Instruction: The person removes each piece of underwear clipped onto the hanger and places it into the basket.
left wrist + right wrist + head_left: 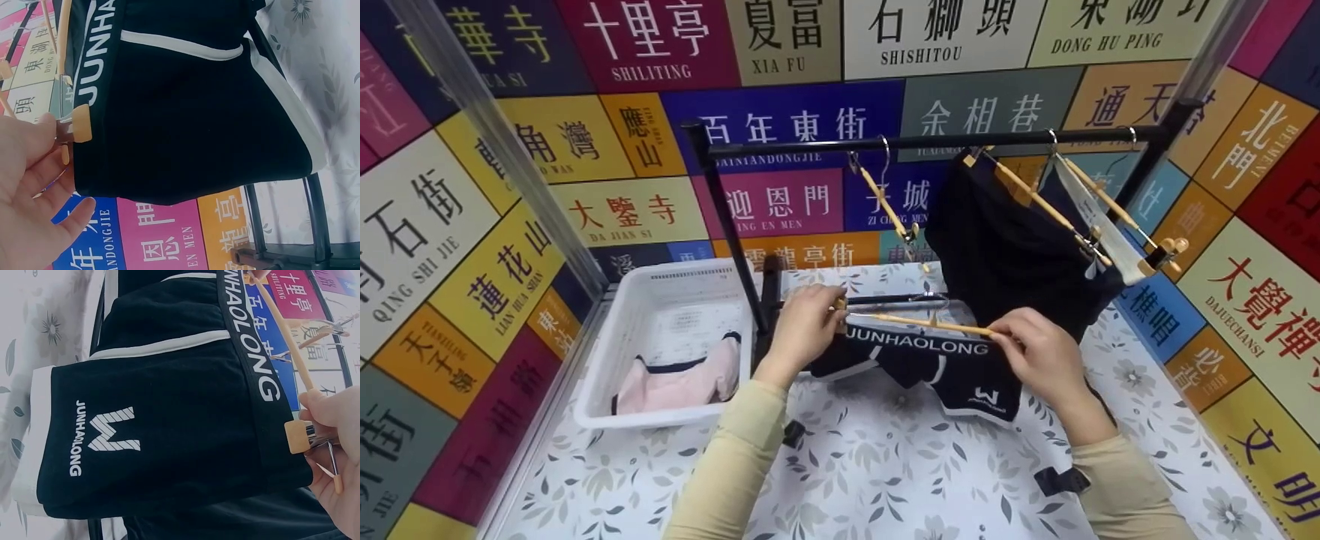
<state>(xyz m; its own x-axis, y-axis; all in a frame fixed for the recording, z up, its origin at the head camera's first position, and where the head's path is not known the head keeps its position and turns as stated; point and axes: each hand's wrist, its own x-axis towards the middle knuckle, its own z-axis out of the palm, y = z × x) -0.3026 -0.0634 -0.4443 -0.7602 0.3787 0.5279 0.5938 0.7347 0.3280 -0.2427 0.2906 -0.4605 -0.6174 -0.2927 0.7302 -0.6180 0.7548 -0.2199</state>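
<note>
Black boxer briefs (911, 367) with white trim and a lettered waistband hang spread beneath a wooden clip hanger (934, 324). My left hand (806, 330) pinches the hanger's left clip (82, 122) between thumb and fingers, and that clip's pad lies on the waistband. At the other end, my right hand (1042, 356) grips the hanger beside its right clip (296, 437), which also bites the waistband. In the right wrist view the briefs (169, 416) show a striped logo on the leg. The hanger's hook is near the lower black bar, but whether they touch I cannot tell.
A black rack's top rail (945, 141) carries a bare clip hanger (889, 206) and, further right, dark garments (997, 232) on hangers. At left stands a white basket (596, 375) holding a pink garment (679, 382) with dark trim. Sign-covered walls enclose the floral tabletop (885, 480).
</note>
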